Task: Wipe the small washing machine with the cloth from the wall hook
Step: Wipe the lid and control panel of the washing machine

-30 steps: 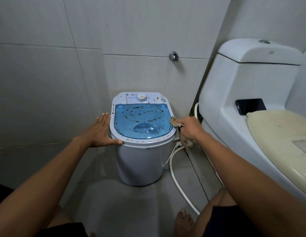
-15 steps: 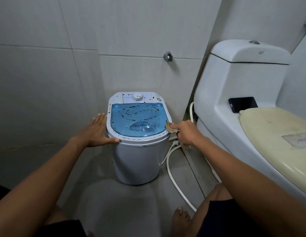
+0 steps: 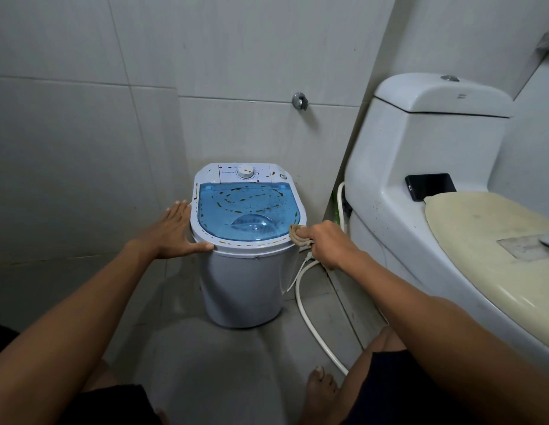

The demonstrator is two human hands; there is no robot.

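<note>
A small white washing machine stands on the tiled floor against the wall. Its blue see-through lid carries brown smears, and brown spots dot the white rim. My left hand lies flat against the machine's left rim, fingers spread. My right hand is closed on a bunched beige cloth, which presses on the front right part of the rim. Most of the cloth is hidden inside my fist.
A white toilet with a cream lid stands close on the right; a black phone lies on its ledge. A white hose runs over the floor beside the machine. A metal wall fitting sits above. My bare foot is in front.
My right hand with the cloth has slid along the right rim toward the front of the machine. My left hand has stayed on the left rim.
</note>
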